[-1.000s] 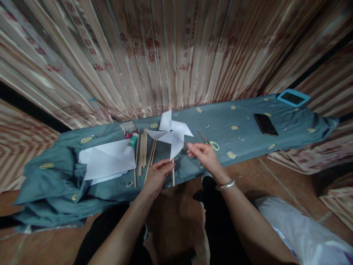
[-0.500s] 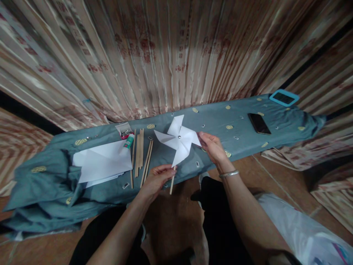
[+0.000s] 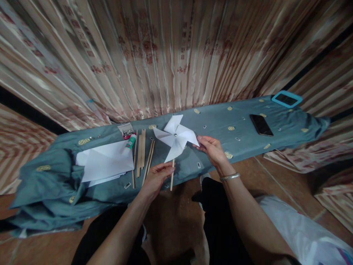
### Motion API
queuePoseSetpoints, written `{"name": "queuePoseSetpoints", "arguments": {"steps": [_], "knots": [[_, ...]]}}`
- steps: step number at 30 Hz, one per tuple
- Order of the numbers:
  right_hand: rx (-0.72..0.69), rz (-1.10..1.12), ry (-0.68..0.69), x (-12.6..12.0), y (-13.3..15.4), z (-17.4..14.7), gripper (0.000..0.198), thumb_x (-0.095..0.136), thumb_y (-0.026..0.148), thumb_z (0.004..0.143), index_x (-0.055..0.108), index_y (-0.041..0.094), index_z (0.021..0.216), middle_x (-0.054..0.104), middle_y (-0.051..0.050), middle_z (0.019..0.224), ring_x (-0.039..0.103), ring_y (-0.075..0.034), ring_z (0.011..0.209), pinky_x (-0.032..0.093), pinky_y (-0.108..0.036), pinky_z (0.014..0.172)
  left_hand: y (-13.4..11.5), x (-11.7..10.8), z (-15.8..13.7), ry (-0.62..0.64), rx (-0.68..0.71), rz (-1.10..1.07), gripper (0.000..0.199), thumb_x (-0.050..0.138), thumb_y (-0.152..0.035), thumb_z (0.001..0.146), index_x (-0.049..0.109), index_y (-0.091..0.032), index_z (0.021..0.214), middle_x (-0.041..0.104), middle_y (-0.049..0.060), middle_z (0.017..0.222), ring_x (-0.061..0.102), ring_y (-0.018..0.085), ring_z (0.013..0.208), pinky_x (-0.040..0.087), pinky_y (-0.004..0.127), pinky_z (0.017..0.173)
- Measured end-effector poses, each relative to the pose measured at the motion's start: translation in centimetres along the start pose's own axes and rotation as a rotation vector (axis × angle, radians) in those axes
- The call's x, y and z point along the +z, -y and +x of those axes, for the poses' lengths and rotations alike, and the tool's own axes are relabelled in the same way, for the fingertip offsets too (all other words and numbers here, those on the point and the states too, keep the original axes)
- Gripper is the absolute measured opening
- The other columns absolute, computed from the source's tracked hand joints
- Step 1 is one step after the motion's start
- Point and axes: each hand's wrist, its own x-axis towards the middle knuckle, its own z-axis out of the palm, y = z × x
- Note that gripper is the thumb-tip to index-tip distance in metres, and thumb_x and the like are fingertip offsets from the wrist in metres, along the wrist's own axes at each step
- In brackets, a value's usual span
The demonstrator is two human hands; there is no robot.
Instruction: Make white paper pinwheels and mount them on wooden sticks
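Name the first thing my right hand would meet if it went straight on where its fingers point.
Most likely the white paper pinwheel: the right hand points at its nearest blade and seems already at the tip, though touch is hard to judge.

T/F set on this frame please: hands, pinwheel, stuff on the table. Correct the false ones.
1. The left hand holds the pinwheel's stick. True.
2. The right hand is on the phone. False: the right hand is at a blade tip of the white pinwheel.
3. In the picture, the white paper lies left of the loose sticks. True.
4. The bracelet is on the left wrist. False: the bracelet is on the right wrist.
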Motion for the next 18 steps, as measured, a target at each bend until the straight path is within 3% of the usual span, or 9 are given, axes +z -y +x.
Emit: {"name": "queuePoseSetpoints", "arguments": {"steps": [18], "knots": [[-0.008,-0.049,0.102,1.2,-0.8,-0.7,0.042,0.08,0.058,0.053,0.07,0.019,0.064,0.065,0.002,0.056,0.053,-0.008,0.051,0.044,-0.022,0.056,0.0,0.3,0.6,-0.063,0.034,-0.009,0.039,0.091,-0.03,0.034,0.076,-0.017,0.068,0.072,0.002,0.068,0.06,0.008,0.062,0.046,0.02,0.064]]}}
